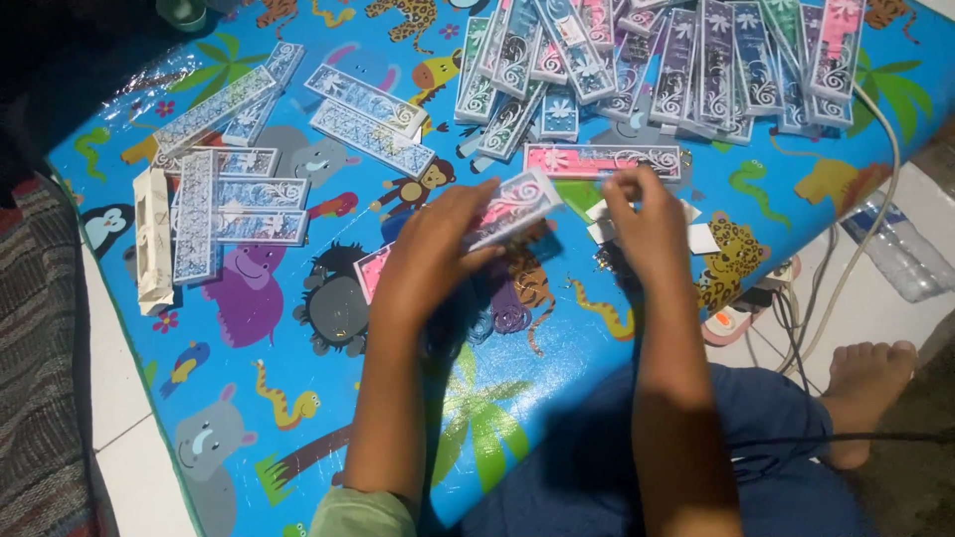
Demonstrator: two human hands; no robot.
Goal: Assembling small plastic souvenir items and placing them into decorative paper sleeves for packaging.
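On animal-print mat (pixel 298 398), left hand (pixel 428 254) grip pinches pink patterned box (pixel 517 207); right hand (pixel 647 224) fingers curled over white paper scraps (pixel 702 239), grip state unclear. Box pile (pixel 657 60) beyond.

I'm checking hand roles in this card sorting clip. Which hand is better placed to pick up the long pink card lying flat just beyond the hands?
Probably the right hand: its fingertips sit just below the long pink card and it looks free. The left hand already grips a pink and white card.
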